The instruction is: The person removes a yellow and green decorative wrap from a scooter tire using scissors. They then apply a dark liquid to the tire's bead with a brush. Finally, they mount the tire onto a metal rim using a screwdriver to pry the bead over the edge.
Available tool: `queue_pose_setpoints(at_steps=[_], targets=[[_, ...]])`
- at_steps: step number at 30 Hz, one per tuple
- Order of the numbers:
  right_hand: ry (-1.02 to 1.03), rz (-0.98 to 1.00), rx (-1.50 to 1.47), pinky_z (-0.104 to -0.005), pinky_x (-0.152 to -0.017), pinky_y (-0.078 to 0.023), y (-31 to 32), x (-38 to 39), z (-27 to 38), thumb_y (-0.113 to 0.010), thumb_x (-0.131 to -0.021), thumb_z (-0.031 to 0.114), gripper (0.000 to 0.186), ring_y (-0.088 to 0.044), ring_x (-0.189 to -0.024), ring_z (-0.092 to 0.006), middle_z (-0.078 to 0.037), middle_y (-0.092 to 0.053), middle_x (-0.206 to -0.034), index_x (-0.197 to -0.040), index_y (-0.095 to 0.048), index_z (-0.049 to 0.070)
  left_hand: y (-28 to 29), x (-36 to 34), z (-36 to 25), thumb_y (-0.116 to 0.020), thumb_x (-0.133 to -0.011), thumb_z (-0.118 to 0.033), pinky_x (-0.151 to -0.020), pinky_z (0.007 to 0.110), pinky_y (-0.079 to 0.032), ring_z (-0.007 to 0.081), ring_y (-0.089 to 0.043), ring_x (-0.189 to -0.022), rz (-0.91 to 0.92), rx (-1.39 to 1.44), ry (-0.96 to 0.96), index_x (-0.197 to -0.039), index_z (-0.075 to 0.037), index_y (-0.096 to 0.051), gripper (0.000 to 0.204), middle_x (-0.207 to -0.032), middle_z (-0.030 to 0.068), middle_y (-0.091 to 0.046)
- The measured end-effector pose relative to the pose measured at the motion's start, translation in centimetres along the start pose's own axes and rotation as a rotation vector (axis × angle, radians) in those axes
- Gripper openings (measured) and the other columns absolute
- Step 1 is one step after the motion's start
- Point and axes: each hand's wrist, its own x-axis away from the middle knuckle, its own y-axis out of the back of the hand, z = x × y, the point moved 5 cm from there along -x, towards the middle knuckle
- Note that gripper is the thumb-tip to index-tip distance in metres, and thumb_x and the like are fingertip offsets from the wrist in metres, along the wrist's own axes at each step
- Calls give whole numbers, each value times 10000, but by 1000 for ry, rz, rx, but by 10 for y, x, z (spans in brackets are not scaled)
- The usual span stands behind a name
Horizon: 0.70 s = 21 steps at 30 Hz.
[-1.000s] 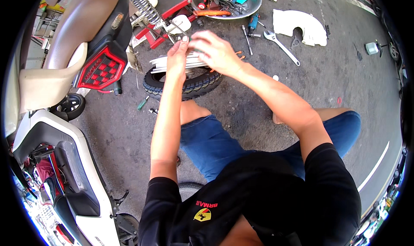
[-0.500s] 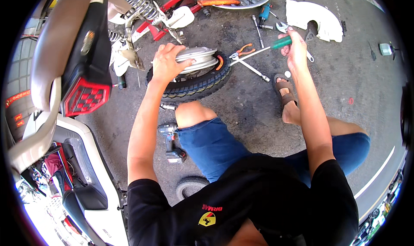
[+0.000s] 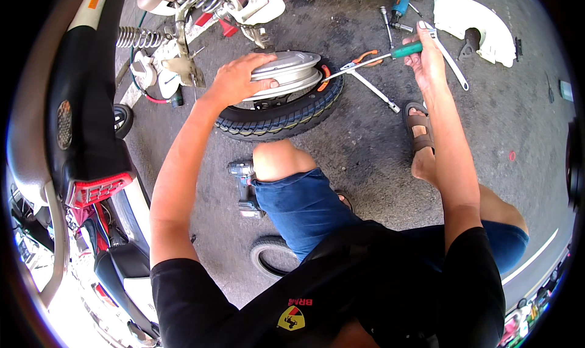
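Observation:
A silver wheel rim [image 3: 286, 78] sits tilted within a black knobby tyre [image 3: 277, 128] that lies on the ground ahead of me. My left hand [image 3: 244, 77] grips the rim's left side, fingers over the top and thumb against its near face. In my right hand [image 3: 428, 58] is the green handle of a screwdriver [image 3: 405, 50]. Its long metal shaft points left, and the tip reaches the tyre's right side beside an orange label [image 3: 324, 80]. Whether the tip is wedged under the tyre's edge I cannot tell.
Pliers [image 3: 365, 58], a metal bar tool [image 3: 378, 93], a wrench [image 3: 452, 61] and a blue power tool [image 3: 400, 5] lie beyond the right side. A cordless impact driver [image 3: 245, 186] and small tyre [image 3: 268, 258] are near my knee. A motorcycle [image 3: 91, 122] stands at left.
The screwdriver tip has moved left, from the tyre's outer edge onto its right side. My left hand stays on the rim. The whole view has shifted, so the scene sits farther right.

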Motion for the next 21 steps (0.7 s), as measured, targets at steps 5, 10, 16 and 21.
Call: queue_pose_setpoints(at_steps=[5, 10, 16, 21], targets=[[-93, 114, 14, -265, -483, -461, -8, -6, -21, -736, -833, 414, 390, -476, -500, -65, -37, -595, -722, -872, -578, 60, -1, -6, 4, -663, -817, -504, -1020, 416, -431, 317, -547, -1193, 22, 22, -8, -1319, -187, -542, 605, -1328, 80, -556], [-63, 226, 77, -248, -503, -457, -24, -5, -7, -745, -832, 387, 359, -463, -522, -50, -31, -595, -787, -851, -576, 71, -7, -9, 9, -700, -779, -458, -1082, 426, -374, 305, -465, -1284, 133, 68, -16, -1375, -214, -477, 681, -1406, 61, -483], [76, 392, 182, -231, -502, -438, -52, -8, 9, -745, -835, 364, 317, -460, -538, -32, 0, -592, -796, -854, -597, 84, -13, -13, 16, -729, -738, -479, -1101, 435, -354, 321, -443, -1295, 216, 110, 1, -1411, -224, -422, 782, -1430, 64, -437], [503, 434, 480, -204, -501, -395, -79, -31, 16, -659, -908, 327, 266, -511, -577, -44, 13, -608, -771, -843, -620, 72, -17, -21, 12, -726, -738, -492, -1106, 440, -346, 330, -425, -1302, 225, 89, -43, -1419, -226, -411, 796, -1432, 83, -427]])
